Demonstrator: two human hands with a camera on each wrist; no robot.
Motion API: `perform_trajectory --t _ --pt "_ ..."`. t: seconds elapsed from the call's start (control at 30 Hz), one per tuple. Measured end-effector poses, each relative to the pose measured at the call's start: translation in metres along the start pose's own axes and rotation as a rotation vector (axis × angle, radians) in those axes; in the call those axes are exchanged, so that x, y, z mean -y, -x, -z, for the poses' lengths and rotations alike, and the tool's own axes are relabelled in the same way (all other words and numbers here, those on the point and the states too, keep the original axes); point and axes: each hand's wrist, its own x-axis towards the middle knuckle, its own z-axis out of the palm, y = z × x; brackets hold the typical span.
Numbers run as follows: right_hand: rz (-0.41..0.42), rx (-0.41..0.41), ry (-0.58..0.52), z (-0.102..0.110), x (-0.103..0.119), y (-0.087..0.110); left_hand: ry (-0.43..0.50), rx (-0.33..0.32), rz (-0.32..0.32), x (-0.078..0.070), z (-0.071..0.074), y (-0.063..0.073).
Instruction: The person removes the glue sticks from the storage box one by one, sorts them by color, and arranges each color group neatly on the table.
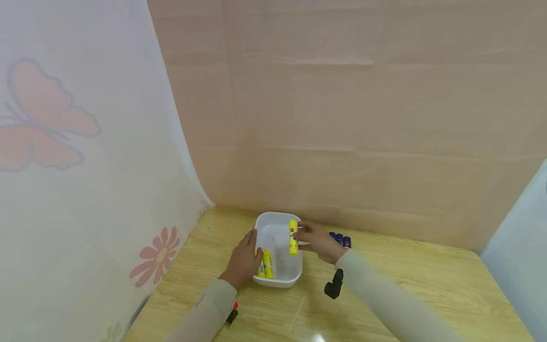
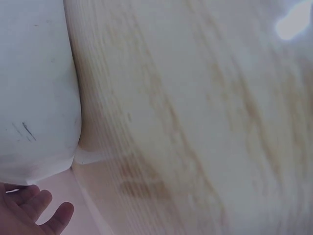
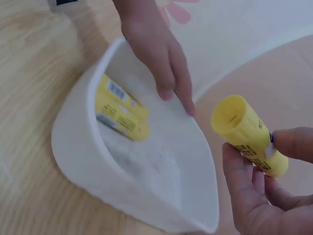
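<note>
Wood-grain tabletop (image 1: pixel 410 280); right hand (image 1: pixel 319 242) pinches yellow glue stick (image 1: pixel 293 243), partly hiding navy-capped tubes (image 1: pixel 347 242); left hand (image 1: pixel 244 260) grips white plastic tub (image 1: pixel 278 283).

I count one white bin (image 1: pixel 278 284), two yellow tubes (image 1: pixel 268 264) inside it, a third tube (image 1: pixel 293 242) near its right rim, three blue caps (image 1: pixel 339 238) farther right.

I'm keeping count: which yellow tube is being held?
The tube in the right hand; the other two tubes lie in the box.
</note>
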Motion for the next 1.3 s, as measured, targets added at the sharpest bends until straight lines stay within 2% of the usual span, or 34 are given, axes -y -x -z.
perform_trajectory --t 0.17,0.4,0.53,0.63,0.77,0.9,1.3 --pt "0.032 -0.005 0.032 0.026 0.002 0.010 -0.001 0.011 0.013 0.001 0.002 0.001" --pt "-0.028 -0.070 0.036 0.052 -0.013 0.023 0.009 0.029 0.031 0.000 0.005 0.002" --pt "-0.036 -0.047 0.019 0.061 -0.024 0.028 0.002 0.023 0.029 0.000 0.004 0.002" --pt "-0.052 -0.036 0.001 0.063 -0.031 0.032 -0.002 0.022 0.023 -0.001 0.005 0.002" --pt "-0.112 -0.092 -0.009 0.061 -0.039 0.036 0.002 0.027 0.020 -0.001 0.005 0.002" --pt "-0.153 -0.134 0.030 0.059 -0.047 0.039 0.005 0.035 0.028 -0.001 0.004 0.002" --pt "-0.193 -0.149 0.078 0.057 -0.072 0.047 0.019 0.021 0.030 0.001 0.000 -0.001"
